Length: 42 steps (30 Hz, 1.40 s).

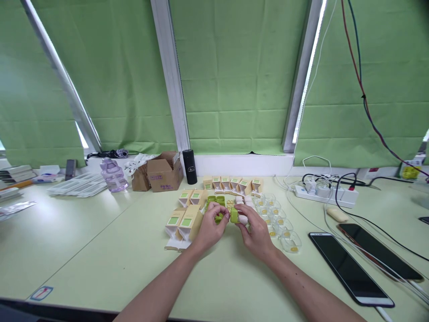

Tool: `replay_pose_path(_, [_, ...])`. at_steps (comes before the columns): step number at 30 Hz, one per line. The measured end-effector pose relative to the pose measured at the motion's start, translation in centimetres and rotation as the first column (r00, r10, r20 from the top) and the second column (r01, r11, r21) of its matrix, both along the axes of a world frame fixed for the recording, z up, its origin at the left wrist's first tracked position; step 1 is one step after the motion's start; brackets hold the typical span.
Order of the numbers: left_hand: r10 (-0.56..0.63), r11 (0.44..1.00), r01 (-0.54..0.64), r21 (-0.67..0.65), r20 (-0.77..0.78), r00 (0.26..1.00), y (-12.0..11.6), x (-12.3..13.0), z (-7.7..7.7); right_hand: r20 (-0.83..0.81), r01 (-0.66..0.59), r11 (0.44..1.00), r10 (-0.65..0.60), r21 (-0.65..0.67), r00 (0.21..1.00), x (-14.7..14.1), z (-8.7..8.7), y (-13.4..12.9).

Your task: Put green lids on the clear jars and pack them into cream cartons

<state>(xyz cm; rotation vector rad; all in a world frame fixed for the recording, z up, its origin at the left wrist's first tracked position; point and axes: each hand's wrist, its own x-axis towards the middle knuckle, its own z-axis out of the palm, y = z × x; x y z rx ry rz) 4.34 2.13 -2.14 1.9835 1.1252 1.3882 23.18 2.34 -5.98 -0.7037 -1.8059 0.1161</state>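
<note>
My right hand (pixel 256 230) grips a small green square cup (pixel 234 215), with a white rounded piece (pixel 243 219) against its right side. Just left of the cup, the thumb and fingertips of my left hand (pixel 214 226) are pinched together; whatever they hold is too small to make out. Beyond the left hand sit several green square cups (pixel 220 199), partly covered by it. Small yellowish pieces (pixel 229 203) lie between them and several white rounded pieces (pixel 248 199). Clear plastic cups with yellow bits inside (pixel 291 243) stand in rows to the right of my right hand.
Opened cream cartons (pixel 190 223) stand left of my hands, with more cartons (pixel 234 184) in a row behind. At the back are a cardboard box (pixel 165 172), a black cylinder (pixel 190 167) and a purple bottle (pixel 114 175). Phones (pixel 350 267), cables and a power strip (pixel 325 196) occupy the right.
</note>
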Motion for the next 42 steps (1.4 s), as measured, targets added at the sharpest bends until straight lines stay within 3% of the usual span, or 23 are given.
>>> replay_pose_path(42, [0.044, 0.999, -0.044, 0.007, 0.017, 0.999, 0.19, -0.17, -0.18, -0.045, -0.003, 0.999, 0.001, -0.036, 0.999, 0.06, 0.15, 0.00])
